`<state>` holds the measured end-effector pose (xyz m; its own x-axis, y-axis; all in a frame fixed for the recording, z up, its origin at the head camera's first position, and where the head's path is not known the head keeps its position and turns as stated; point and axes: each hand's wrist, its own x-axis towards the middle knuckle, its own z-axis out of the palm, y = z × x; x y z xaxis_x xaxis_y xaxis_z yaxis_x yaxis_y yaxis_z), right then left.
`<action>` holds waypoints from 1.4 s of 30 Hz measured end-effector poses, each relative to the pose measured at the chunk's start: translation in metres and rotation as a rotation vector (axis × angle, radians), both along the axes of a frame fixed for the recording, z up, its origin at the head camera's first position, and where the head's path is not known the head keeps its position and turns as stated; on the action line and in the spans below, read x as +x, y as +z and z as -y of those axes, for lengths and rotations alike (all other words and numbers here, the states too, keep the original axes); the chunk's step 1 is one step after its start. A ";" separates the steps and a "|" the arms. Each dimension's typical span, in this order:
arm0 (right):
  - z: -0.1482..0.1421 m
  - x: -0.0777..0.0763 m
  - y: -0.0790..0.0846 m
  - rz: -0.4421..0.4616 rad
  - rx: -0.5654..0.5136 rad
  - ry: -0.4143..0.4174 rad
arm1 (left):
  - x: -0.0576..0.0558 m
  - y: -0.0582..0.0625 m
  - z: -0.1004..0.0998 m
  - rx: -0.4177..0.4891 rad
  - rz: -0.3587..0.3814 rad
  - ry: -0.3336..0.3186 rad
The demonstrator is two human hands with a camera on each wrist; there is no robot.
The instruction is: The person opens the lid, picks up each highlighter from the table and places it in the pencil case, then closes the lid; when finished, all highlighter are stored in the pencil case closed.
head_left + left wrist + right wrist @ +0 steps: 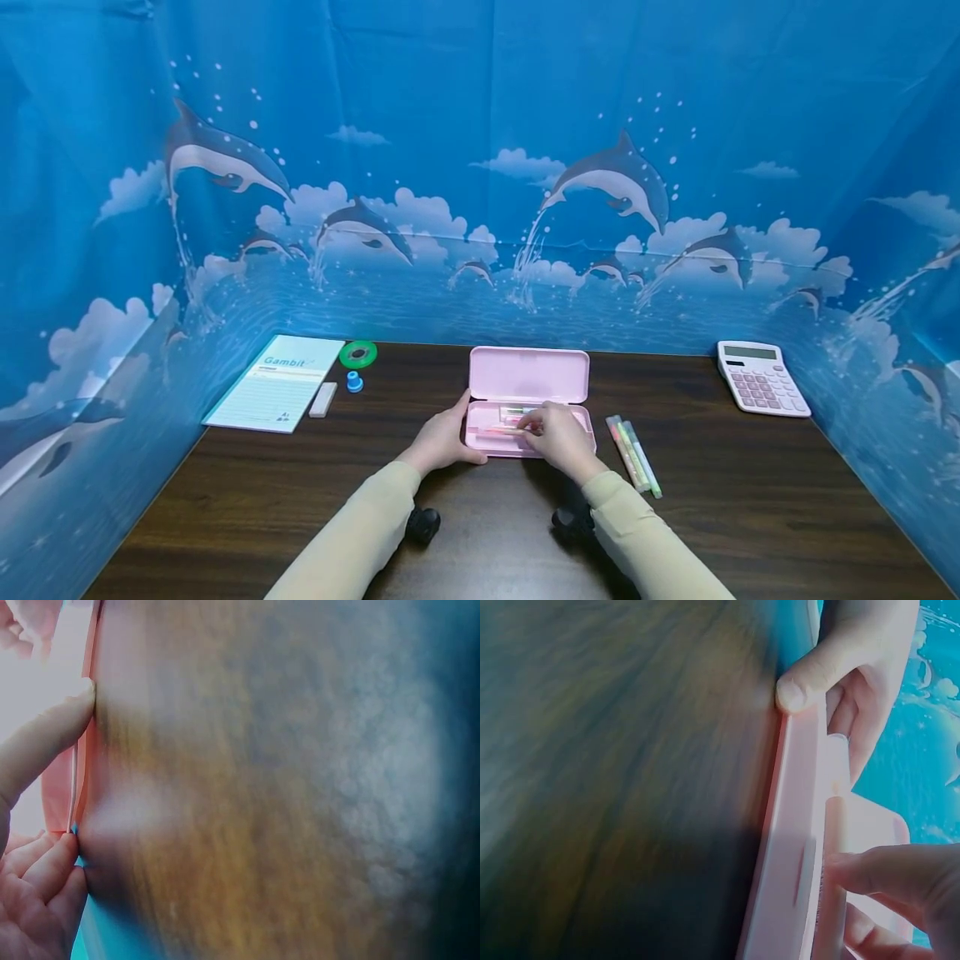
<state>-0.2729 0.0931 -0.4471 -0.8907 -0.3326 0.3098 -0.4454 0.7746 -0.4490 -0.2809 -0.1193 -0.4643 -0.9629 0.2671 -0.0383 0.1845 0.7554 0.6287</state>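
A pink pencil case (528, 375) lies on the table with its lid tipped back. My left hand (442, 437) grips its left end, thumb at the front edge and fingers round the side toward the hinge. Over the tray, my right hand (558, 437) pinches a slim pale orange highlighter (835, 825) between thumb and fingers. The highlighter lies lengthwise along the front of the tray. Behind it in the tray, small items (516, 411) with green and pale colours are partly covered by the right hand.
Several highlighters (633, 454) lie right of the case. A calculator (765, 379) stands far right. At left are a notepad (273, 387), a white eraser (322, 400), a green tape roll (358, 354) and a small blue object (354, 382). A dolphin-print curtain (480, 167) borders the table.
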 end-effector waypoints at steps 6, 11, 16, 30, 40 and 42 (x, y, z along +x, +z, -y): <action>0.006 -0.001 0.002 0.029 0.004 0.014 | -0.001 0.001 -0.003 0.001 0.002 -0.012; 0.004 -0.001 0.003 0.041 -0.019 -0.016 | -0.003 0.002 -0.004 0.008 0.000 -0.010; -0.005 0.002 0.004 0.015 -0.062 -0.026 | -0.003 0.002 -0.004 0.015 0.004 0.001; -0.058 0.011 0.007 0.044 -0.056 -0.166 | -0.001 0.003 -0.001 0.014 0.012 0.015; -0.103 0.022 0.009 0.100 -0.033 -0.230 | -0.001 0.003 0.000 0.000 0.024 0.017; -0.112 0.024 0.008 0.110 -0.029 -0.249 | -0.001 0.002 0.001 0.001 0.024 0.017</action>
<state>-0.2489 0.2048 -0.4396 -0.9729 -0.0910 0.2127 -0.1896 0.8403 -0.5078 -0.2817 -0.1201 -0.4620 -0.9660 0.2511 -0.0613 0.1566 0.7573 0.6340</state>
